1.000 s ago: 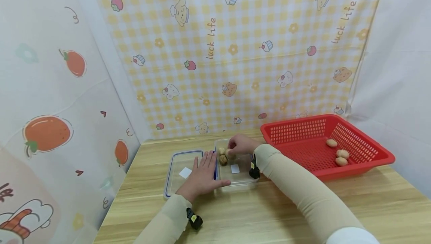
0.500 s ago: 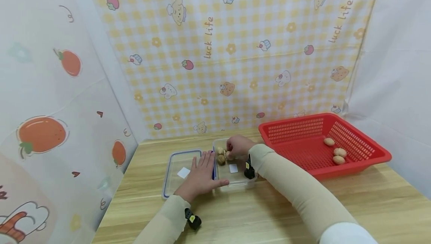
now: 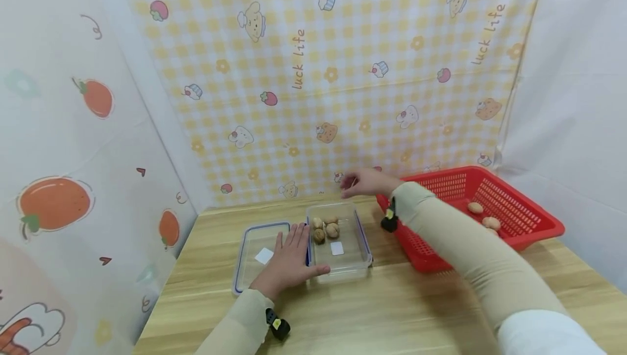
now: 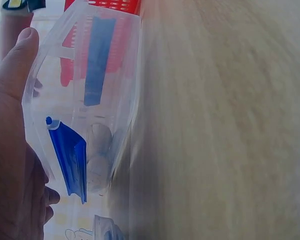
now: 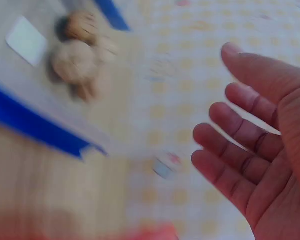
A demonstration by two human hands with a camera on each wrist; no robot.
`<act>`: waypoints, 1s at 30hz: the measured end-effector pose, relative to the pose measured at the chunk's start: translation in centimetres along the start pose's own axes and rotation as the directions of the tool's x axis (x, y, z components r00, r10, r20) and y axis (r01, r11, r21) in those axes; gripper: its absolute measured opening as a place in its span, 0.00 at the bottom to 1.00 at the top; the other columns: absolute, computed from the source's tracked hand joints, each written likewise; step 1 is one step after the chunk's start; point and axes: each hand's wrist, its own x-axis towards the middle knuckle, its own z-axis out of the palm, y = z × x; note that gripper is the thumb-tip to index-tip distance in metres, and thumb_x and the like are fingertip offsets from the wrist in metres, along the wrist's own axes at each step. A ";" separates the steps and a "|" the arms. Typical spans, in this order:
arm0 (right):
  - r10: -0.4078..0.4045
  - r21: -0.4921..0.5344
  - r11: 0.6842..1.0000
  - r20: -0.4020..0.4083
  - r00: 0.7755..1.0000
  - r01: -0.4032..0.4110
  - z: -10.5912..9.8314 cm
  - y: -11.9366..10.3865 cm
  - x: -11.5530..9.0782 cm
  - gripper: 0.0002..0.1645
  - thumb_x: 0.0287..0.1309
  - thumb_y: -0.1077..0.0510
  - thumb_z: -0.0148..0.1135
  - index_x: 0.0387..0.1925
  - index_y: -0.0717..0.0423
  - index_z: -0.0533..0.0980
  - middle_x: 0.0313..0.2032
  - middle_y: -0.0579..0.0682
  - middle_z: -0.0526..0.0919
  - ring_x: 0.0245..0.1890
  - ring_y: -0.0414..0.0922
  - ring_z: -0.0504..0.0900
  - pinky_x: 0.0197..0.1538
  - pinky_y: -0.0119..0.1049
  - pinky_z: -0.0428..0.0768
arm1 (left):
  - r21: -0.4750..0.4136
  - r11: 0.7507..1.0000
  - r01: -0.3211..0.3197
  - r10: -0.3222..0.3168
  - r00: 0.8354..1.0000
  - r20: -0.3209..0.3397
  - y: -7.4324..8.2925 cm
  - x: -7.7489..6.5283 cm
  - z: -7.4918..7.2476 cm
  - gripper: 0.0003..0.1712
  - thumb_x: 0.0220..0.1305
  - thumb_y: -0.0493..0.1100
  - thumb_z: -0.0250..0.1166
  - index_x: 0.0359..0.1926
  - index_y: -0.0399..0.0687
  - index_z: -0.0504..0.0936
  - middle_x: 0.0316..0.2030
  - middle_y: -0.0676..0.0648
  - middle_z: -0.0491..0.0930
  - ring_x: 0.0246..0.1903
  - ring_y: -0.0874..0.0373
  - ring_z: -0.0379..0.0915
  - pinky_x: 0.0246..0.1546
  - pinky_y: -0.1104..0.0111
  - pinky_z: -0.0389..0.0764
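Observation:
A clear plastic food box [image 3: 350,243] stands on the table with several walnuts [image 3: 332,230] grouped in its far left part. My left hand [image 3: 289,265] rests along the box's left edge, fingers straight and spread, thumb reaching across the near rim. In the left wrist view, a blue locking flap [image 4: 70,160] hangs beside that hand. My right hand [image 3: 369,182] is raised past the box's far right corner. Its fingers are loosely bent and hold nothing, as the right wrist view of the hand [image 5: 260,145] confirms.
Left of the box lies its clear lid [image 3: 249,259] with a blue seal. A red plastic basket [image 3: 423,262] stands to the right, a few more walnuts [image 3: 475,208] inside it. A checked curtain [image 3: 294,115] hangs behind the wooden table [image 3: 382,311].
My right hand has let go of a walnut among the others in the box and lifted away, up and to the right. My left hand has stayed at the box's edge.

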 end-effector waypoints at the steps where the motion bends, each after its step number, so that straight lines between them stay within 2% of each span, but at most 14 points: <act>1: -0.010 0.011 1.000 -0.020 1.000 0.011 -0.9 0.3 -0.4 0.19 0.58 0.49 0.74 0.47 0.54 0.82 0.42 0.49 0.85 0.44 0.46 0.81 0.49 0.42 0.80 | -0.003 1.000 0.002 -0.002 1.000 0.000 -0.1 -0.1 0.0 0.68 0.57 0.82 0.54 0.81 0.41 0.43 0.80 0.41 0.40 0.79 0.43 0.32 0.74 0.41 0.34; 5: -0.034 0.086 0.995 -0.090 0.995 0.042 -4.1 2.3 -2.4 0.20 0.61 0.51 0.72 0.50 0.57 0.80 0.46 0.55 0.85 0.48 0.50 0.82 0.53 0.46 0.80 | -0.009 1.000 0.005 -0.005 1.000 -0.005 -0.4 -0.4 0.0 0.68 0.58 0.81 0.55 0.81 0.42 0.42 0.80 0.41 0.39 0.79 0.43 0.32 0.74 0.41 0.33; 9: -0.003 0.114 0.993 -0.158 0.987 0.021 -6.6 5.3 -5.0 0.24 0.63 0.50 0.70 0.55 0.58 0.78 0.51 0.58 0.83 0.51 0.51 0.81 0.55 0.46 0.78 | -0.016 1.000 0.005 -0.005 1.000 -0.013 -0.5 -0.5 0.2 0.68 0.58 0.81 0.56 0.81 0.42 0.41 0.80 0.42 0.39 0.79 0.44 0.30 0.74 0.41 0.33; 15: 0.041 0.116 0.993 -0.242 0.969 -0.013 -8.8 10.7 -9.4 0.28 0.66 0.51 0.67 0.62 0.61 0.74 0.56 0.62 0.81 0.49 0.40 0.82 0.52 0.36 0.79 | -0.008 1.000 -0.006 0.006 1.000 -0.017 -0.5 0.0 0.5 0.68 0.58 0.82 0.54 0.81 0.44 0.39 0.80 0.43 0.38 0.79 0.44 0.30 0.74 0.43 0.33; 19: 0.084 0.121 0.991 -0.241 0.967 -0.056 -9.5 13.8 -12.3 0.29 0.69 0.53 0.63 0.65 0.63 0.70 0.59 0.67 0.78 0.48 0.31 0.81 0.50 0.32 0.79 | 0.003 1.000 -0.005 0.005 1.000 -0.008 -0.2 -0.1 0.6 0.68 0.58 0.81 0.55 0.81 0.44 0.39 0.80 0.43 0.38 0.79 0.45 0.31 0.75 0.43 0.33; 23: 0.133 0.111 0.988 -0.238 0.962 -0.109 -10.3 16.1 -14.2 0.31 0.71 0.51 0.61 0.68 0.62 0.67 0.62 0.69 0.75 0.47 0.27 0.79 0.49 0.32 0.79 | 0.012 1.000 0.004 -0.004 1.000 -0.006 0.1 -0.3 0.1 0.68 0.58 0.81 0.56 0.81 0.45 0.39 0.81 0.44 0.37 0.79 0.47 0.29 0.75 0.44 0.33; 30: 0.233 0.171 0.965 -0.192 0.953 -0.201 -10.7 19.0 -16.2 0.35 0.72 0.51 0.59 0.68 0.71 0.62 0.60 0.74 0.74 0.43 0.25 0.78 0.49 0.40 0.82 | 0.009 1.000 0.013 -0.013 1.000 -0.001 0.0 -0.5 -0.2 0.68 0.58 0.81 0.56 0.81 0.45 0.39 0.81 0.44 0.38 0.79 0.46 0.31 0.75 0.44 0.33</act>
